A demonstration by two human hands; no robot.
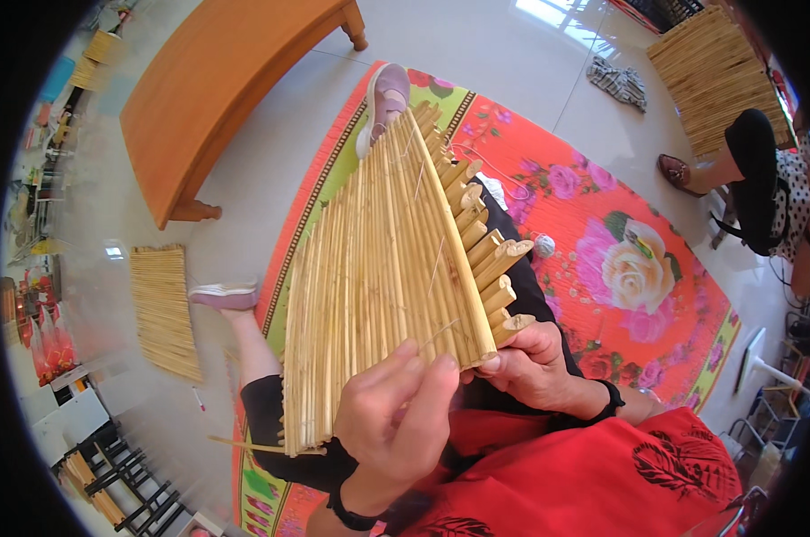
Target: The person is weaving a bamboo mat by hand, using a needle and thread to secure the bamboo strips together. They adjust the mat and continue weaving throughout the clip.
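Note:
A mat of straight yellow reed stalks [369,259], laid side by side, rests across my lap and legs. Pale thread [436,261] crosses its stalks in short stitches along the right side. Over the near part of the mat, my left hand [394,413] is closed in a pinch on a thin strand that runs to the stalks. At the near right corner, my right hand [541,371] grips the end of the edge stalk, thumb on top. Loose, thicker reed stalks [490,259] lie partly under the mat on the right, their cut ends showing.
Beneath me is a red floral floor mat [548,134], with a small ball of white thread [545,245] on it. An orange wooden table [226,80] stands far left. A finished-looking reed panel [165,309] lies on the left floor. Another person's leg [716,170] is at right, near another reed panel [714,76].

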